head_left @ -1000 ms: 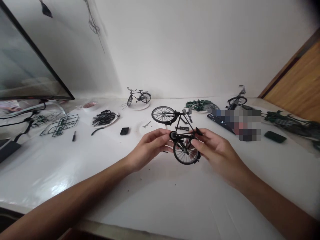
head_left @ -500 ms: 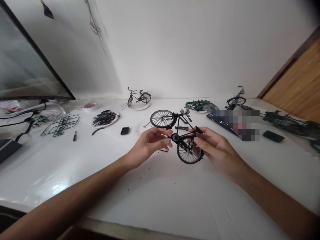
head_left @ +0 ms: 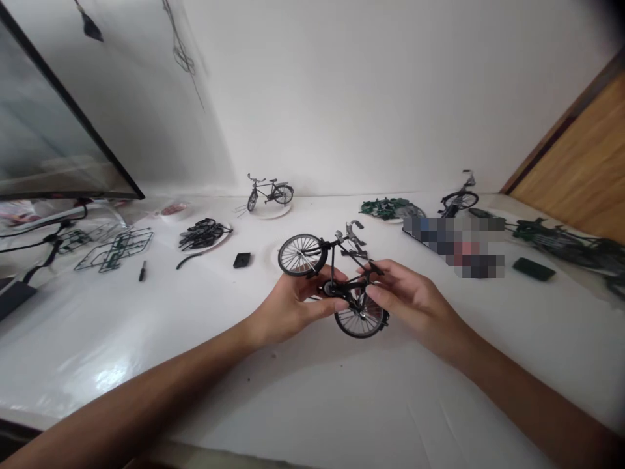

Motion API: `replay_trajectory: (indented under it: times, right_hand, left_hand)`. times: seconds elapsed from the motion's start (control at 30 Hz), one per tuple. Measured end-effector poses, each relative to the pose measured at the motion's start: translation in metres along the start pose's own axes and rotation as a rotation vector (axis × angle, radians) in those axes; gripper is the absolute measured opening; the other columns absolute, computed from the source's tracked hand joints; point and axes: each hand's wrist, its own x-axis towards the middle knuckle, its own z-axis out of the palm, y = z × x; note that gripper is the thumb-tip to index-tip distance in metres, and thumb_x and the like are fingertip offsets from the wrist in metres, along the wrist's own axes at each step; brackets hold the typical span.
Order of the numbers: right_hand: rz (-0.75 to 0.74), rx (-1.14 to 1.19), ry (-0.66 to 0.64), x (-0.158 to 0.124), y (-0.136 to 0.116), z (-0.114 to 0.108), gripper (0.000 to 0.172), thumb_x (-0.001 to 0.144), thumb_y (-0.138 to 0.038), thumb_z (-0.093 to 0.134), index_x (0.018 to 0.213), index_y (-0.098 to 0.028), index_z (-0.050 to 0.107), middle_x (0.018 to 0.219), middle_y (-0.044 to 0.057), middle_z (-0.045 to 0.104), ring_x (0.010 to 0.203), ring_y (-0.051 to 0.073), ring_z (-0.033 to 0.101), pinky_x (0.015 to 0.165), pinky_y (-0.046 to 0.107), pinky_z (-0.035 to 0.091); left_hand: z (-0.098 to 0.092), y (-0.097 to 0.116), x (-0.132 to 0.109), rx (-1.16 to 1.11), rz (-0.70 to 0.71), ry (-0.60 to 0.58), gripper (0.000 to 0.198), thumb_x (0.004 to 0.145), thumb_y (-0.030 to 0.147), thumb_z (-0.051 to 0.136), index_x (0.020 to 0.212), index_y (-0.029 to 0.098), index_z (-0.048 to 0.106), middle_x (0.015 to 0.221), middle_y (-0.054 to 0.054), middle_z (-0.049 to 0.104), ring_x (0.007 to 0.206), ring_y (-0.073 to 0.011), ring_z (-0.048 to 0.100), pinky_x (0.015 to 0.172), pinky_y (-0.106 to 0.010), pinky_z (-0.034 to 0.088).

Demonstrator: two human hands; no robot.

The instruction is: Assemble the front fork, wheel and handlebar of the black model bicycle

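Observation:
A small black model bicycle [head_left: 362,315] is held up over the white table, tilted with its front wheel to the upper left and its rear wheel to the lower right. My left hand [head_left: 288,306] grips it around the pedal crank, thumb in front and fingers partly hidden behind the frame. At the seat and rear part of the frame, my right hand [head_left: 407,293] pinches it between thumb and fingers. The grey handlebar points up, away from both hands.
Behind stands another model bicycle [head_left: 270,192] on a white plate. Plates of black parts [head_left: 202,234] and green parts [head_left: 388,208], green part frames [head_left: 117,251], a small screwdriver [head_left: 142,271] and a black square piece [head_left: 242,260] lie around. A monitor [head_left: 58,111] is at left.
The model bicycle has moved slightly left and down, towards me, and turned a little. My left hand has shifted so its thumb now reaches further across the crank area.

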Motion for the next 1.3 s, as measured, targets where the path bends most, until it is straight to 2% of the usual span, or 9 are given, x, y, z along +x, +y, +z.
replay_trajectory:
  times: [0.13, 0.27, 0.37, 0.57, 0.83, 1.0, 1.1, 1.2, 1.3]
  right_hand:
    - [-0.013, 0.002, 0.069, 0.001, -0.001, -0.006, 0.031, 0.087, -0.039, 0.068, 0.114, -0.024, 0.063, 0.095, 0.003, 0.065, 0.077, 0.012, 0.058, 0.070, 0.023, 0.049]
    - [-0.042, -0.028, 0.130, 0.003, 0.001, -0.012, 0.030, 0.087, -0.039, 0.068, 0.112, -0.024, 0.064, 0.091, 0.001, 0.062, 0.074, 0.012, 0.055, 0.065, 0.023, 0.047]
    - [-0.069, -0.085, 0.113, 0.004, 0.003, -0.016, 0.031, 0.088, -0.041, 0.066, 0.115, -0.025, 0.063, 0.092, 0.001, 0.061, 0.077, 0.013, 0.056, 0.064, 0.024, 0.047]
    - [-0.148, -0.312, 0.145, 0.001, 0.003, -0.019, 0.030, 0.090, -0.041, 0.062, 0.115, -0.024, 0.062, 0.105, 0.005, 0.066, 0.099, 0.021, 0.061, 0.084, 0.034, 0.049]
    - [-0.378, -0.612, 0.141, -0.007, -0.005, -0.013, 0.022, 0.094, -0.032, 0.057, 0.116, -0.028, 0.061, 0.108, 0.002, 0.066, 0.098, 0.019, 0.061, 0.087, 0.034, 0.048]
    - [-0.385, -0.731, 0.165, -0.007, -0.003, -0.011, 0.033, 0.093, -0.031, 0.058, 0.126, -0.032, 0.054, 0.112, 0.002, 0.064, 0.100, 0.019, 0.060, 0.088, 0.036, 0.049]
    - [-0.525, -0.816, 0.225, -0.006, -0.008, -0.008, 0.038, 0.092, -0.026, 0.059, 0.130, -0.028, 0.051, 0.116, 0.004, 0.062, 0.110, 0.022, 0.056, 0.096, 0.041, 0.045]
    - [-0.674, -0.814, 0.304, -0.007, -0.014, -0.003, 0.031, 0.091, -0.019, 0.060, 0.121, -0.023, 0.056, 0.113, 0.006, 0.062, 0.112, 0.023, 0.054, 0.099, 0.042, 0.043]
    - [-0.711, -0.736, 0.295, -0.010, -0.017, 0.001, 0.026, 0.090, -0.014, 0.058, 0.115, -0.022, 0.059, 0.111, 0.007, 0.062, 0.110, 0.024, 0.055, 0.096, 0.042, 0.045]
  left_hand:
    - [-0.017, 0.001, 0.008, -0.032, 0.040, -0.140, 0.055, 0.072, 0.032, 0.084, 0.120, 0.017, 0.061, 0.127, -0.012, 0.059, 0.119, -0.0269, 0.054, 0.098, -0.037, 0.046]
    - [-0.032, 0.005, 0.016, -0.151, 0.017, 0.066, 0.037, 0.091, 0.045, 0.062, 0.113, 0.015, 0.065, 0.114, -0.012, 0.064, 0.098, -0.0194, 0.060, 0.084, -0.031, 0.047]
    - [-0.036, 0.007, 0.017, -0.110, -0.030, 0.169, 0.026, 0.088, 0.036, 0.068, 0.101, 0.014, 0.066, 0.094, -0.005, 0.064, 0.080, -0.0116, 0.058, 0.077, -0.026, 0.045]
    - [-0.031, 0.011, 0.013, 0.153, -0.038, 0.120, 0.028, 0.084, 0.037, 0.073, 0.096, 0.013, 0.063, 0.085, -0.003, 0.063, 0.078, -0.0129, 0.058, 0.072, -0.026, 0.045]
    - [-0.030, 0.013, 0.010, 0.408, 0.128, 0.139, 0.025, 0.084, 0.033, 0.072, 0.103, 0.017, 0.065, 0.098, -0.006, 0.067, 0.090, -0.0164, 0.061, 0.081, -0.029, 0.048]
    - [-0.019, 0.018, 0.004, 0.456, 0.216, 0.226, 0.020, 0.084, 0.031, 0.072, 0.098, 0.017, 0.069, 0.092, -0.006, 0.069, 0.083, -0.0153, 0.064, 0.073, -0.025, 0.050]
    - [-0.009, 0.020, 0.000, 0.469, 0.332, 0.283, 0.015, 0.083, 0.026, 0.074, 0.095, 0.017, 0.069, 0.091, -0.005, 0.069, 0.083, -0.0146, 0.064, 0.073, -0.024, 0.051]
    - [-0.002, 0.021, -0.004, 0.510, 0.437, 0.282, 0.015, 0.082, 0.020, 0.074, 0.095, 0.017, 0.068, 0.091, -0.005, 0.069, 0.085, -0.0149, 0.064, 0.073, -0.024, 0.051]
    - [-0.001, 0.020, -0.005, 0.572, 0.526, 0.260, 0.017, 0.082, 0.016, 0.073, 0.098, 0.016, 0.067, 0.090, -0.006, 0.068, 0.083, -0.0148, 0.064, 0.071, -0.025, 0.051]
